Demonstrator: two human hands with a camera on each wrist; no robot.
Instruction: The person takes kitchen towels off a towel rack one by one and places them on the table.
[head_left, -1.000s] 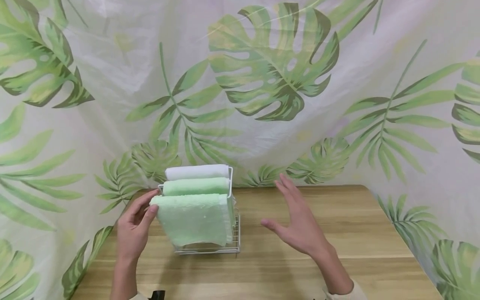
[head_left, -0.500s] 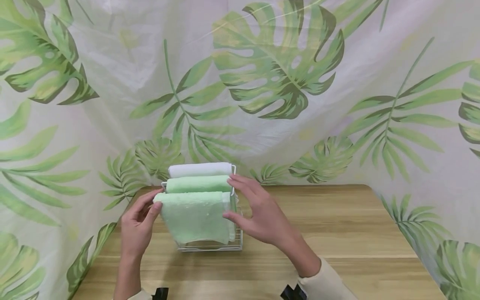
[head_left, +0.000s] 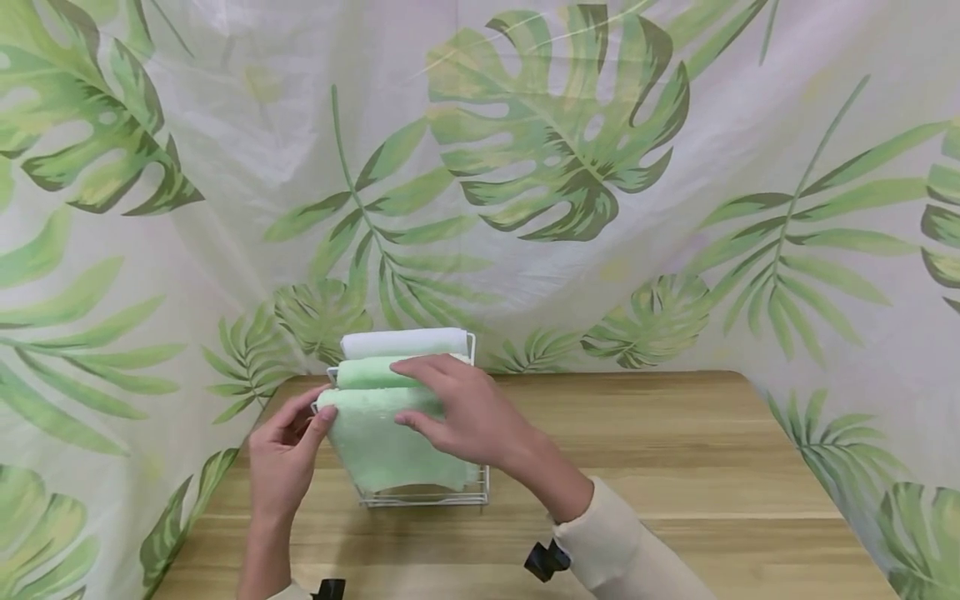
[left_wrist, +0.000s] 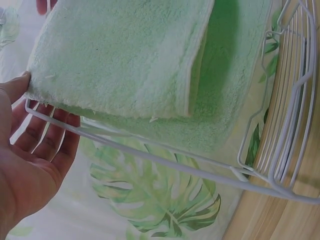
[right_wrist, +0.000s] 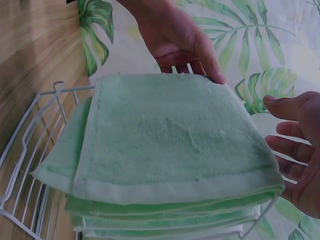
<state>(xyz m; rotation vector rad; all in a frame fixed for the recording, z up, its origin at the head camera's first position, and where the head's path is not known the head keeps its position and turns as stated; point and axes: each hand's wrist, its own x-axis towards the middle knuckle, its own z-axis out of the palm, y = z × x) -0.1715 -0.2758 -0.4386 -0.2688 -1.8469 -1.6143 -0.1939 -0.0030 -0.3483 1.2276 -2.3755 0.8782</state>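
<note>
A light green towel (head_left: 375,442) hangs folded over the front bar of a white wire rack (head_left: 423,502). Behind it hang a second green towel (head_left: 363,373) and a white towel (head_left: 405,342). My left hand (head_left: 281,458) pinches the front towel's upper left corner, thumb on the cloth and fingers behind the rack's wire, as the left wrist view shows. My right hand (head_left: 476,412) reaches over the top right of the front towel, fingers loosely bent. In the right wrist view its fingertips (right_wrist: 272,102) look apart from the cloth; whether any finger touches is unclear.
The rack stands on a wooden table (head_left: 637,467), left of the middle. A leaf-patterned cloth (head_left: 525,292) hangs behind the table and down its sides. A black strap piece (head_left: 547,560) sits by the right cuff.
My right hand has come in from the right and now hovers over the front two towels. My left hand keeps its hold on the front towel's corner.
</note>
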